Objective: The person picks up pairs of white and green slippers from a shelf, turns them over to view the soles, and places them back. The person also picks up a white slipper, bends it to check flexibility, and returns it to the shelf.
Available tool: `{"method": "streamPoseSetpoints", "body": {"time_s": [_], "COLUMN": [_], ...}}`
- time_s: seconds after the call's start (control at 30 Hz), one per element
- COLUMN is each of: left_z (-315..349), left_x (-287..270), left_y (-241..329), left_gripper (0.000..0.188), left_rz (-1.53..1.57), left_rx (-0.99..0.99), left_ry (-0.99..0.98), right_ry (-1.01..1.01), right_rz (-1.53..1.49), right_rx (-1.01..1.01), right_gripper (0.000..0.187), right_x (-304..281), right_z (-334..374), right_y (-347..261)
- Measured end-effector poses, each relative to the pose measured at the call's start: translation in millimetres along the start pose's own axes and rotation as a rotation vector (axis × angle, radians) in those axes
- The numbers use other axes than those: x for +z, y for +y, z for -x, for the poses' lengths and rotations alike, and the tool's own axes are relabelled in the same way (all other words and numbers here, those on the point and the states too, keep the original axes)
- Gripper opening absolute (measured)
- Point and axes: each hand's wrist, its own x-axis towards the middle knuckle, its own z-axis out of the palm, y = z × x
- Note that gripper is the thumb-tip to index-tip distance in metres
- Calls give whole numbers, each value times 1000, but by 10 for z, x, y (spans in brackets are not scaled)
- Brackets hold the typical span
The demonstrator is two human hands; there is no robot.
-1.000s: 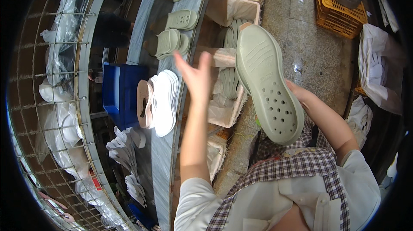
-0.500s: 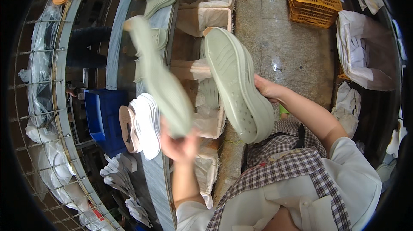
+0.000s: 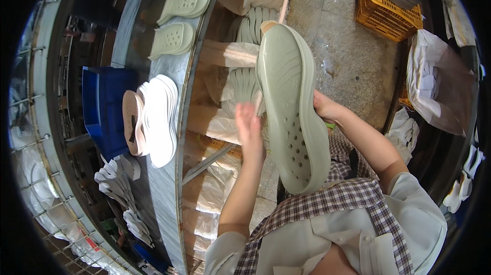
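Observation:
A large pale green shoe sole (image 3: 292, 111), with small holes across its lower half, is held upright before me. My right hand (image 3: 326, 107) is closed on its right edge; the fingers behind it are hidden. A tan piece (image 3: 268, 26) sticks out at the sole's top end. To the left of the sole, my left hand (image 3: 249, 125) is empty, its slightly blurred fingers stretched out, over lined bins. Green soles (image 3: 243, 84) stand packed in the bin (image 3: 225, 52) beyond that hand.
On the grey bench (image 3: 171, 198) at left lie white soles (image 3: 162, 121), a pinkish insole (image 3: 134, 121) and several green soles (image 3: 173, 38). Beside it are a blue crate (image 3: 99, 116) and a wire rack (image 3: 48, 172). A yellow crate (image 3: 388, 19) and lined sack (image 3: 417, 83) stand right.
The green sole that was in my left hand is gone from it, and that hand has moved right and up. My view has shifted; the right hand still grips its sole.

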Motion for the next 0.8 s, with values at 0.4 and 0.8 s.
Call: {"method": "streamPoseSetpoints", "body": {"time_s": [0.4, 0.8], "left_z": [-848, -3021], "left_x": [-1032, -2957], "left_y": [-1702, -2431], "left_gripper": [46, 60], "left_rz": [623, -1146], "left_rx": [-607, 119], "left_ry": [-59, 293], "right_ry": [326, 495], "right_rz": [-213, 420], "right_rx": [139, 113], "right_gripper": [113, 57], "right_x": [439, 301], "right_z": [-491, -3680], "right_y": [341, 2745]}}
